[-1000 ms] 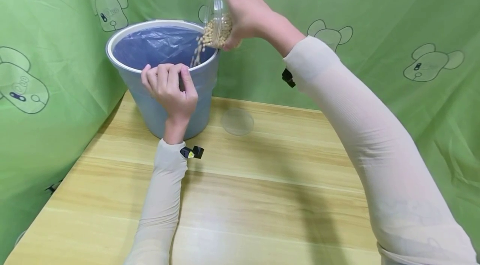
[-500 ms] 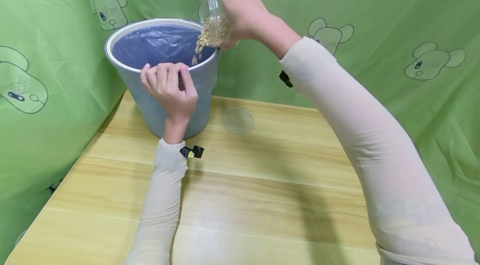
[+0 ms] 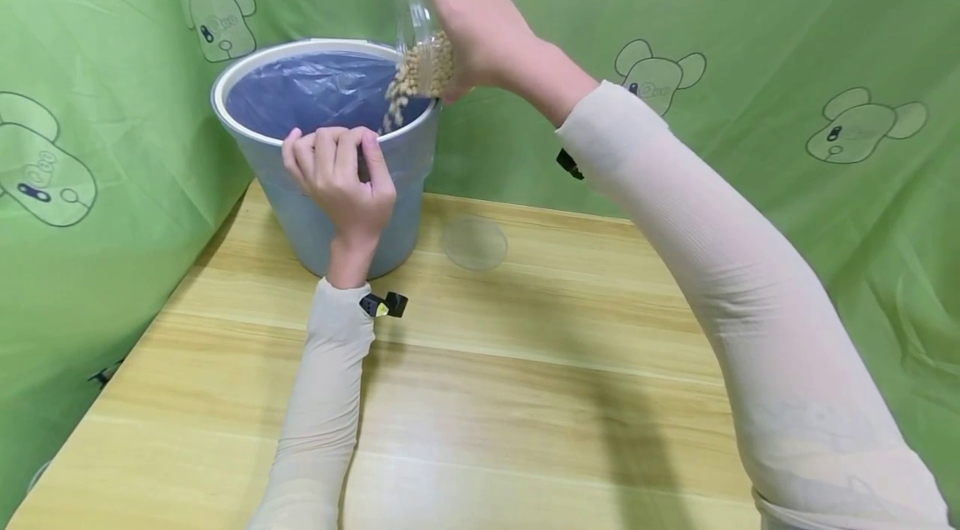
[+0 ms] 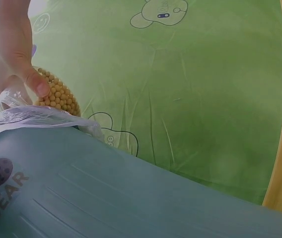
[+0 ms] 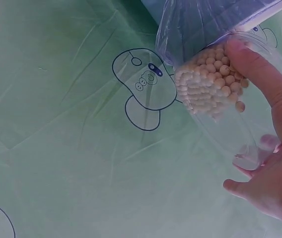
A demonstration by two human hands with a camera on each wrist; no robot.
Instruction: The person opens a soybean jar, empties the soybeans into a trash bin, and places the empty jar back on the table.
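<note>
A grey-blue bin lined with a blue plastic bag stands at the table's back left. My right hand grips a clear plastic container tipped over the bin's right rim, and tan beans fall from it into the bag. In the right wrist view the thumb presses on the container beside the beans. My left hand holds the bin's near rim with curled fingers. The left wrist view shows the bin wall and the beans above the rim.
A clear round lid lies flat on the wooden table just right of the bin. Green cloth with bear drawings walls in the back and both sides.
The right hand has tipped the container slightly further and shifted a little left over the bin; beans keep falling. The left hand stays on the rim.
</note>
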